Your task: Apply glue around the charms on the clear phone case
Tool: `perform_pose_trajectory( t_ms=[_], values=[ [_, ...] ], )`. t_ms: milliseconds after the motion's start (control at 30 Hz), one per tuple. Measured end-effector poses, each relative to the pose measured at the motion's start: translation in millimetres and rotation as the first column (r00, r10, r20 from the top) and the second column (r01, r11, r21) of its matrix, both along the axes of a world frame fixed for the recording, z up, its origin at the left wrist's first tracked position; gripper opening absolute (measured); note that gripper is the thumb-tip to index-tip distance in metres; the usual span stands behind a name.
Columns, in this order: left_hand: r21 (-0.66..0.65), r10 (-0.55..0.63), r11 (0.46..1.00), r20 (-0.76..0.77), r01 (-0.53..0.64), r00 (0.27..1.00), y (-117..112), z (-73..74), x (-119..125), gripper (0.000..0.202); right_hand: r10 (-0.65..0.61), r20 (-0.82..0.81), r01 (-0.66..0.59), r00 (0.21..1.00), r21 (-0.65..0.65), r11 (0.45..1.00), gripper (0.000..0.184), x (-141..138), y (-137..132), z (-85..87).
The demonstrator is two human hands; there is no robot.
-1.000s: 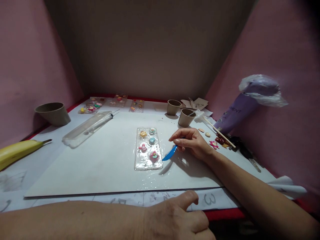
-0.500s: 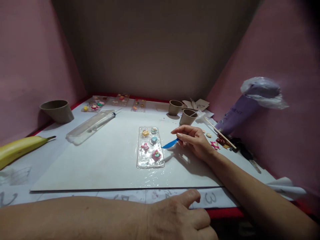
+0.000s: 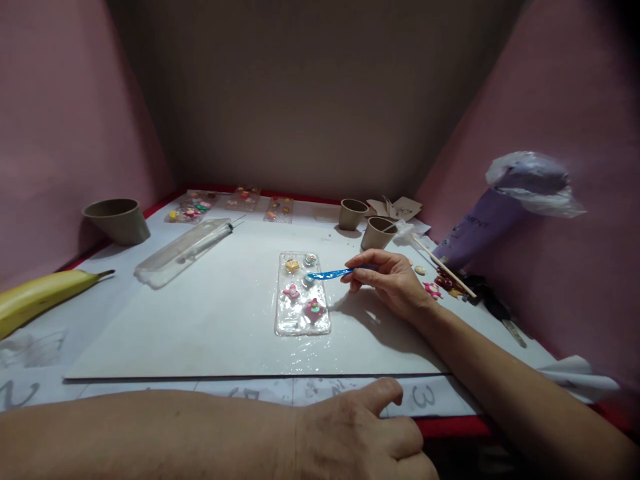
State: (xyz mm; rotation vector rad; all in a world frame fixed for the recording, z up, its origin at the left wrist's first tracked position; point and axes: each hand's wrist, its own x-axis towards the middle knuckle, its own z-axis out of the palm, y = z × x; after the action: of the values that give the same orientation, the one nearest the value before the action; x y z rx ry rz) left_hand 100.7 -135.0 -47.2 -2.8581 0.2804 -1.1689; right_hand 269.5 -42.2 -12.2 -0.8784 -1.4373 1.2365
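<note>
1. In the head view, the right hand (image 3: 387, 279) has thumb and fingers pinched together on a blue spatula (image 3: 331, 274). Its tip is at the light-blue charm (image 3: 309, 282) on the clear case (image 3: 278, 313); whether they touch cannot be told. A slight push there could tip or slide the charm, if its bed is soft.

2. The case lies flat, charms uppermost, near the middle of the white board (image 3: 170, 340), and no hand steadies it. Sideways pressure from the blade could make it skid.

3. The glossy coat around the charms looks wet (a guess from the shine). Dragging the blade could leave ridges or smear the pink flower-like charm (image 3: 315, 311) lower down.

4. Shiny streaks lie on the board just beyond the case's near edge; if sticky, they could glue the case down.

5. The left hand (image 3: 363, 433) rests near the board's front edge, fingers bent and partly cut off, so whether they close on anything cannot be told. Knocking that edge could jolt the charms.
</note>
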Motion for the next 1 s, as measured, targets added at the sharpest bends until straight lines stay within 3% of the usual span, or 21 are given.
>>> perform_pose_trajectory(
  t_ms=[367, 900, 1000],
  values=[
    [-0.001, 0.016, 1.000, 0.012, -0.016, 1.000, -0.1, 0.4, -0.1, 0.005, -0.002, -0.084, 0.003, 0.996, 0.009, 1.000, 0.013, -4.3, -2.1, 4.3],
    [0.011, 0.011, 1.000, 0.059, -0.012, 0.998, 0.0, -0.6, 1.5, 0.006, 0.011, -0.026, -0.010, 1.000, 0.041, 0.999, 0.015, -3.6, -3.2, 0.9],
    [0.006, 0.008, 1.000, 0.053, -0.009, 0.999, 0.9, 0.8, 0.8, 0.017, 0.031, -0.006, -0.031, 0.999, 0.070, 0.997, 0.012, -6.6, -6.5, 2.2]
  ],
)
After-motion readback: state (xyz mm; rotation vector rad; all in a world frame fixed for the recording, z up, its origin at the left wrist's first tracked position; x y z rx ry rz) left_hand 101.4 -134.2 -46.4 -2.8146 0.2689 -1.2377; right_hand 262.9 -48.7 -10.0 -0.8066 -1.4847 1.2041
